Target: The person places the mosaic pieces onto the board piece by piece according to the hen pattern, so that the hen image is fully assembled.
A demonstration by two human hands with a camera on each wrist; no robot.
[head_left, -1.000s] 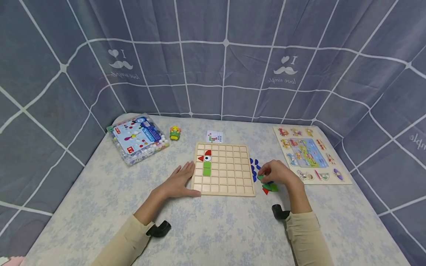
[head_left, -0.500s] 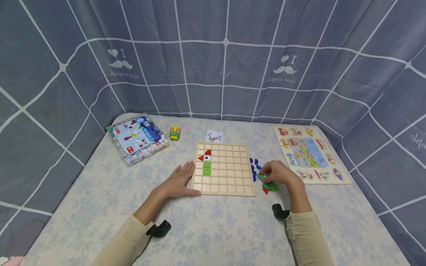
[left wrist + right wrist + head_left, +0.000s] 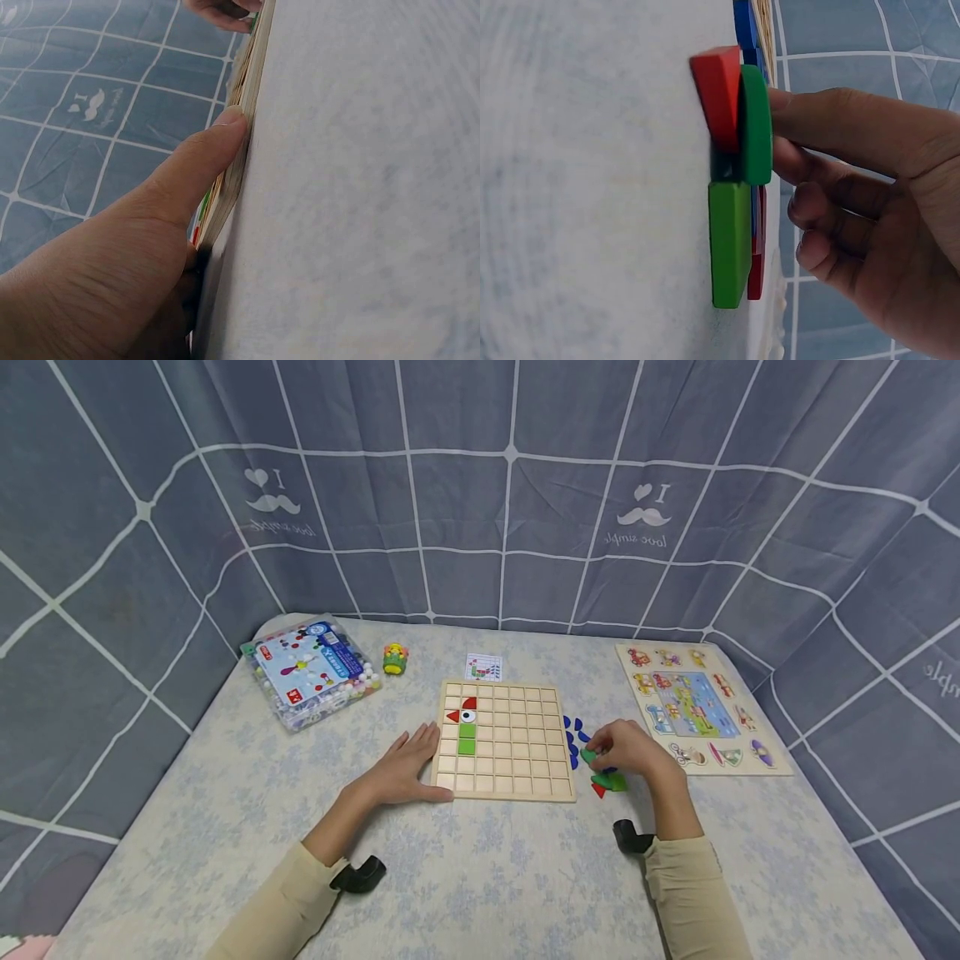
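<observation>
My left hand (image 3: 405, 770) rests at the left edge of the wooden grid board (image 3: 517, 772), fingers straight. Its thumb (image 3: 214, 142) lies along the board's front edge. On the board sit a red quarter-round piece (image 3: 469, 703), a red triangle (image 3: 453, 717), a round eye piece (image 3: 468, 717) and two green squares (image 3: 467, 739). Right of the board, my right hand (image 3: 626, 747) pinches a dark green piece (image 3: 588, 757). Close by lie another dark green curved piece (image 3: 757, 127), a light green block (image 3: 730, 247) and a red wedge (image 3: 718, 97).
Several blue pieces (image 3: 573, 752) lie along the board's right side. A small picture card (image 3: 483, 667) sits behind the board. A puzzle board (image 3: 757, 727) is at the right. At the left are a bead box (image 3: 315, 672) and a small toy figure (image 3: 395, 659).
My right hand stays over the loose pieces, and the dark green piece at its fingertips has shifted very slightly. My left hand has not moved.
</observation>
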